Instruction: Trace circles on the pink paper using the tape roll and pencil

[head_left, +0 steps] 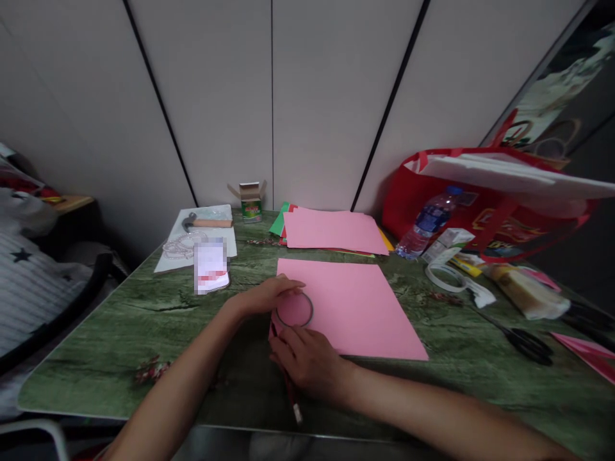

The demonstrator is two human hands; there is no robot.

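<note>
The ring (312, 312) lies on paper (358, 307), left of scissors (528, 346).

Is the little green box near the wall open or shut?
Open: the green box has its flaps sticking out at the top, spread apart.

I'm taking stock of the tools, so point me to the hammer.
In the head view, the hammer lies toward the back left of the table, over the white sheet, just behind the clear coil and left of the small open box.
</note>
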